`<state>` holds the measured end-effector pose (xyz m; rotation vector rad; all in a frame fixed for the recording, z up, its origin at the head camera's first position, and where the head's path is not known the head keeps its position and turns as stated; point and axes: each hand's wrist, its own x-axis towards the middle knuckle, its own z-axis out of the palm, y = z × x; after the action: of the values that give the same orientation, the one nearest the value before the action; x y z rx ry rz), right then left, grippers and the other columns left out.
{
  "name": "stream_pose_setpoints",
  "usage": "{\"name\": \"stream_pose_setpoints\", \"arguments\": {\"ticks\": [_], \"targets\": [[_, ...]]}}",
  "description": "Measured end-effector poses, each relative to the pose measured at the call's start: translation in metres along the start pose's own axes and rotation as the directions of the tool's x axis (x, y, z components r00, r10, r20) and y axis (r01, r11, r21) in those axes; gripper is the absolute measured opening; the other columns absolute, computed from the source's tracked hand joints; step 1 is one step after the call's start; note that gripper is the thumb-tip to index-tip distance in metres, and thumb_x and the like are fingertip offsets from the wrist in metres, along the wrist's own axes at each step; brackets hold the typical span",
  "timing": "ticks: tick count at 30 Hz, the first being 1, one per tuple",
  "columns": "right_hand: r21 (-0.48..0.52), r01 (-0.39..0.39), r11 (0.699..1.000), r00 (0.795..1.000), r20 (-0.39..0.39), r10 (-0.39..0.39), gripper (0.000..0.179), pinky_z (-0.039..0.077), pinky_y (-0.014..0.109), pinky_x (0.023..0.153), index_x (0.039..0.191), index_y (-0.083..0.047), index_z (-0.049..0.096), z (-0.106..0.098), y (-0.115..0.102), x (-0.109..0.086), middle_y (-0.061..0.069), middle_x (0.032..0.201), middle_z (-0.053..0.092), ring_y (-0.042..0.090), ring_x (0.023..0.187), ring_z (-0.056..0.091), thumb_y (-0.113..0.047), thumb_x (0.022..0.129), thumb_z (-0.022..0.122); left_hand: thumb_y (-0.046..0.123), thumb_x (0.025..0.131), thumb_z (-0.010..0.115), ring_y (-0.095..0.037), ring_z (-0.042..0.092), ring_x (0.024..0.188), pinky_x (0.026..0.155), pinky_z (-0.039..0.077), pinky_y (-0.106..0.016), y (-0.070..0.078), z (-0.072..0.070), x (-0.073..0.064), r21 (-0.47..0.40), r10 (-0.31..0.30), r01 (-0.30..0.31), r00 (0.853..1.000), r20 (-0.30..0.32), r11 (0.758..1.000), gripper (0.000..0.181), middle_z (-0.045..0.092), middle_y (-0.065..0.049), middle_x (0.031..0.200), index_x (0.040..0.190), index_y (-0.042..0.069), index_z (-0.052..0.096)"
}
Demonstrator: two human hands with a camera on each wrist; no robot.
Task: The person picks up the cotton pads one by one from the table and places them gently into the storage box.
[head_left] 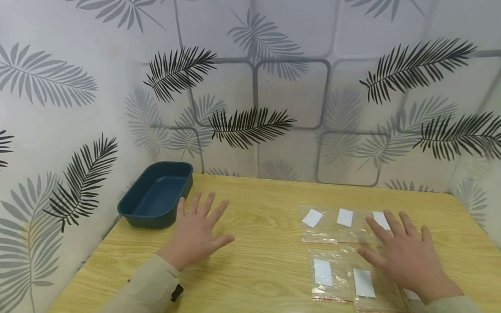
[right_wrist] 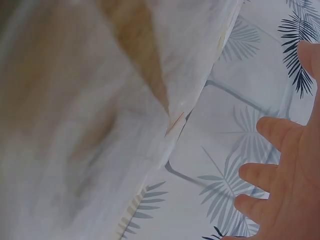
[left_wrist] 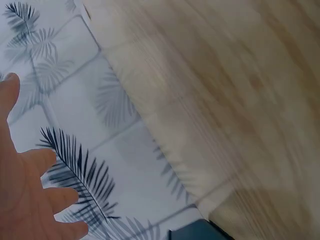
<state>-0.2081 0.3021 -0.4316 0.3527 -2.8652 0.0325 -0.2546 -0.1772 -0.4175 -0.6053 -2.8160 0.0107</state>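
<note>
My left hand (head_left: 196,234) is spread over the left part of the table, palm down, with nothing in it. Just beyond it, at the table's far left, stands a dark blue rectangular tub (head_left: 155,194); its edge (left_wrist: 197,231) also shows at the bottom of the left wrist view. On the right, my right hand (head_left: 406,252) spreads its fingers above several clear zip bags (head_left: 332,292) with white slips inside. One white slip (head_left: 364,283) lies left of the right wrist, another (head_left: 345,217) farther back. The right hand partly hides some bags. Both hands hold nothing.
The wooden table (head_left: 252,262) reaches back to a wall covering (head_left: 289,92) with a leaf pattern. The same covering runs along the left side. Bare wood lies between the tub and the bags.
</note>
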Motion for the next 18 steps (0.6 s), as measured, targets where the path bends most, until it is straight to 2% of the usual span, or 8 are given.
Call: {"name": "stream_pose_setpoints", "arguments": {"ticks": [7,12,18], "targets": [[0.012,-0.012,1.0,1.0,0.022,0.011,0.082,0.016,0.082,0.1,0.155,-0.02,0.043,0.0,0.002,-0.002,0.026,0.158,0.028,0.055,0.142,0.02,-0.075,0.094,0.046,0.075,0.093,0.046,-0.046,0.006,0.151,0.112,0.004,-0.073,-0.029,-0.002,-0.012,-0.002,-0.093,0.093,0.996,0.006,0.996,0.088,0.018,-0.016,0.166,0.163,0.026,0.025],[0.004,-0.012,1.0,1.0,0.025,0.012,0.083,0.017,0.081,0.1,0.155,-0.019,0.042,0.001,0.005,-0.003,0.027,0.158,0.028,0.055,0.142,0.02,-0.074,0.094,0.046,0.073,0.094,0.047,-0.049,0.008,0.15,0.111,0.004,-0.074,-0.054,0.001,-0.018,-0.011,-0.136,0.136,0.991,0.005,0.991,0.088,0.021,-0.02,0.165,0.162,0.022,0.027],[0.009,-0.015,1.0,0.999,0.034,0.014,0.083,0.015,0.081,0.101,0.157,-0.02,0.039,0.001,0.008,-0.004,0.027,0.159,0.026,0.056,0.143,0.018,-0.074,0.095,0.045,0.074,0.095,0.045,-0.053,0.013,0.147,0.109,0.007,-0.077,-0.083,0.0,-0.026,-0.014,-0.204,0.205,0.977,0.056,0.979,0.089,0.025,-0.024,0.162,0.162,0.018,0.028]]}}
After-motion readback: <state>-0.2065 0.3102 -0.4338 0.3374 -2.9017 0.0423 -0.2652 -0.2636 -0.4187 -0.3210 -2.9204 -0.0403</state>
